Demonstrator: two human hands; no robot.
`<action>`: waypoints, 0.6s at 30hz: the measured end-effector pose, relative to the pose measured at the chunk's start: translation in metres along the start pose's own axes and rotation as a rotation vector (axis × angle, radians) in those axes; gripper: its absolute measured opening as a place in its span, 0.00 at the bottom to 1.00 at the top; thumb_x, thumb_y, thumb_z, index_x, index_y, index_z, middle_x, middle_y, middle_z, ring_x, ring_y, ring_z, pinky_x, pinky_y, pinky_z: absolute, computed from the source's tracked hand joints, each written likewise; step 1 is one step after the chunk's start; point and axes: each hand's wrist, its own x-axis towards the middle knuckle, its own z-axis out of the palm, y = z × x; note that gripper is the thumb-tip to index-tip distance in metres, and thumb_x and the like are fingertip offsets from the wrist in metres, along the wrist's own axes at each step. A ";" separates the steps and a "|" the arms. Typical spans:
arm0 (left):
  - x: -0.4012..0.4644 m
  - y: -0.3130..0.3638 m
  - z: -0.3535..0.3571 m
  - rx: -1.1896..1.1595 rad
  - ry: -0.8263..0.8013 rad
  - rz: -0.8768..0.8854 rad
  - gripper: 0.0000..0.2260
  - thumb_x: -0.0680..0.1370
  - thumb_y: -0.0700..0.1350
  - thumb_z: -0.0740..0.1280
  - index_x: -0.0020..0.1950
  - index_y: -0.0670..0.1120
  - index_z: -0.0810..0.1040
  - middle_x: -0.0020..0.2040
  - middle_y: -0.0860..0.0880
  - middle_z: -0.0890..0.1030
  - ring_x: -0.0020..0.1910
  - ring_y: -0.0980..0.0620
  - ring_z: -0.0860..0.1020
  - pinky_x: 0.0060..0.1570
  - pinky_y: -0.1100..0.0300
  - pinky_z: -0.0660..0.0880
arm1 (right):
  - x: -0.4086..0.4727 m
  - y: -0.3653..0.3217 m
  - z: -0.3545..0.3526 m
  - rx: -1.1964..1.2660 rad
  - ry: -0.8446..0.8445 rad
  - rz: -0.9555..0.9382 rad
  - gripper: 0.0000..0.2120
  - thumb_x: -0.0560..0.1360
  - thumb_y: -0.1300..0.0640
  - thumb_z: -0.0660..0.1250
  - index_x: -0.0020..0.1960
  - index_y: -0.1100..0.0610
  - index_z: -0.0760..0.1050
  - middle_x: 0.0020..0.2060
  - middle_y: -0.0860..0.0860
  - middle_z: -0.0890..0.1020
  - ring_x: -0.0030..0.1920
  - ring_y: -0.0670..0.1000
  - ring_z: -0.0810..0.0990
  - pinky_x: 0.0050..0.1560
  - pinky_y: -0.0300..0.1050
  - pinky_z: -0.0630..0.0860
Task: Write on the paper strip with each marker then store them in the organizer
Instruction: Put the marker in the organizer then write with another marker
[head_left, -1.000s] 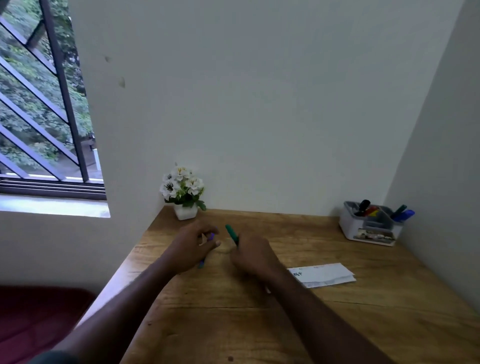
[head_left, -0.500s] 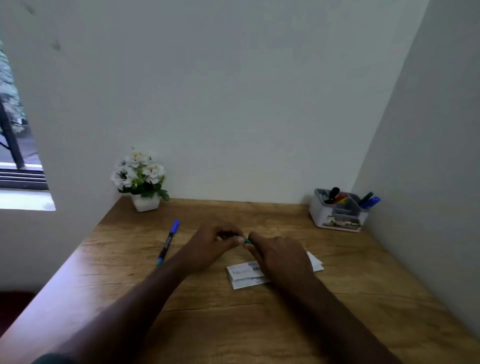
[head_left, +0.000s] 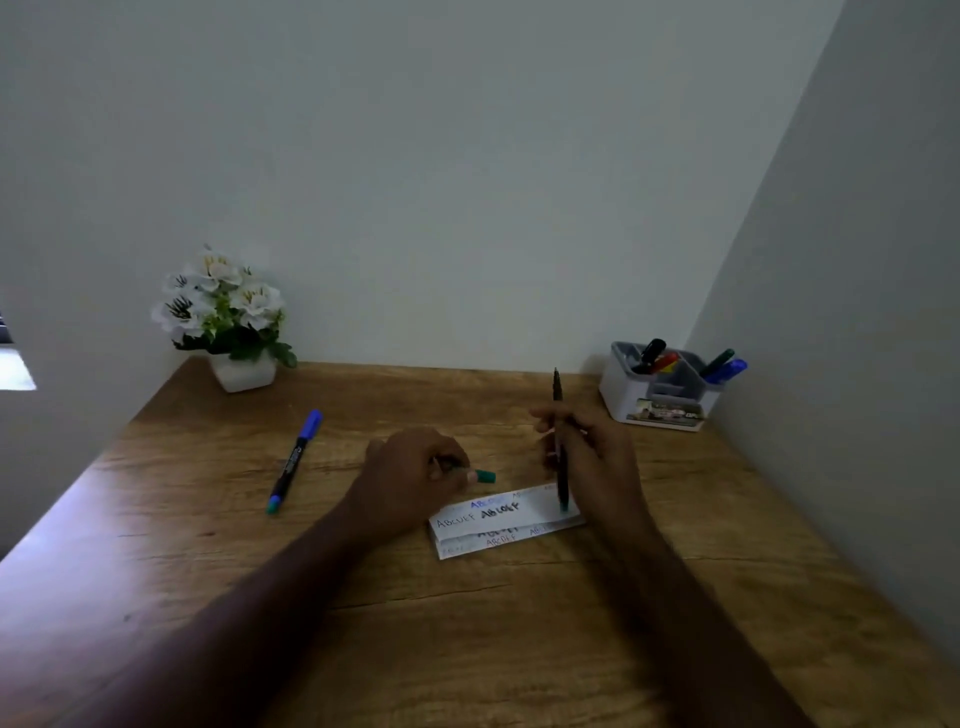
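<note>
The right hand (head_left: 589, 457) grips the uncapped green marker (head_left: 560, 441) nearly upright, its tip low over the right end of the paper strip (head_left: 506, 519), while the left hand (head_left: 410, 475) pinches the green cap (head_left: 484, 476) just left of the strip's far edge. The step in hand seems to be writing with this marker, so the next move calls for lowering the tip onto a bare part of the strip. A blue-capped marker (head_left: 293, 462) lies on the worktop (head_left: 467, 623) well left of the strip, and the organizer (head_left: 660, 400) stands far right of it.

Open counter (head_left: 519, 623) lies between paper strip (head_left: 506, 519) and organizer (head_left: 660, 405). Blue marker (head_left: 293, 460) and flower pot (head_left: 241, 371) obstruct the left side.
</note>
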 end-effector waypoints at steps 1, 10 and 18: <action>-0.001 0.002 0.001 0.063 -0.023 -0.001 0.08 0.74 0.58 0.68 0.49 0.57 0.81 0.46 0.61 0.79 0.49 0.62 0.74 0.58 0.50 0.66 | -0.001 -0.003 0.002 0.169 -0.016 0.112 0.18 0.80 0.71 0.54 0.52 0.58 0.81 0.43 0.54 0.84 0.38 0.51 0.83 0.40 0.45 0.80; -0.003 -0.005 0.003 0.029 -0.277 0.205 0.27 0.67 0.73 0.64 0.60 0.62 0.77 0.60 0.64 0.77 0.60 0.64 0.72 0.63 0.47 0.67 | -0.016 0.000 -0.001 -0.091 -0.103 0.174 0.19 0.83 0.44 0.56 0.45 0.53 0.80 0.39 0.50 0.81 0.42 0.48 0.79 0.44 0.42 0.72; -0.002 -0.005 0.002 0.148 -0.430 0.183 0.37 0.63 0.78 0.54 0.68 0.64 0.71 0.74 0.60 0.64 0.71 0.59 0.62 0.66 0.51 0.50 | -0.026 0.007 -0.010 -0.195 -0.230 0.139 0.08 0.72 0.63 0.67 0.39 0.53 0.80 0.43 0.50 0.85 0.49 0.48 0.83 0.49 0.47 0.80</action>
